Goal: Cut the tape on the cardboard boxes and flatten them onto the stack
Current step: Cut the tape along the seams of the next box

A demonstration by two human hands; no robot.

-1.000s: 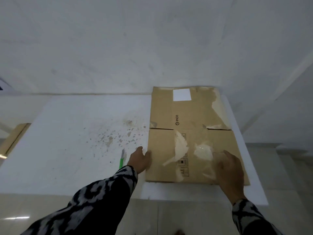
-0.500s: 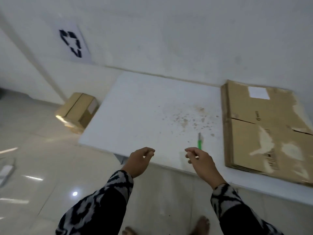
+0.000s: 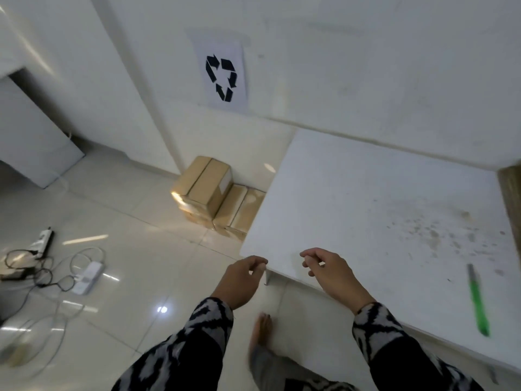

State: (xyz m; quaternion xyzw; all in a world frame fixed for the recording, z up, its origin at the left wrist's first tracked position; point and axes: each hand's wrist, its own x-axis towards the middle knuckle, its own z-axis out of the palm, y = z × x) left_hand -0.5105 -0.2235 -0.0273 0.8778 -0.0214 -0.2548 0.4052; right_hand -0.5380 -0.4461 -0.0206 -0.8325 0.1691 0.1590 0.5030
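Well beyond left hand [image 3: 242,280], boxes [image 3: 215,194]

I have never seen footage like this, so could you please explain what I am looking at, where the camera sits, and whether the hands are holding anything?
There is no machine here: a person wears one wide-angle camera on the head, looking forward and down, so you see their own arms in patterned sleeves. The left hand and right hand hang in front with loosely curled fingers and hold nothing. To the right is a white table; a green-handled cutter lies on it, and the brown edge of the flattened cardboard stack shows at the frame's right edge. On the floor by the wall sit taped cardboard boxes, under a recycling sign. Cables and a power strip lie on the floor at left.
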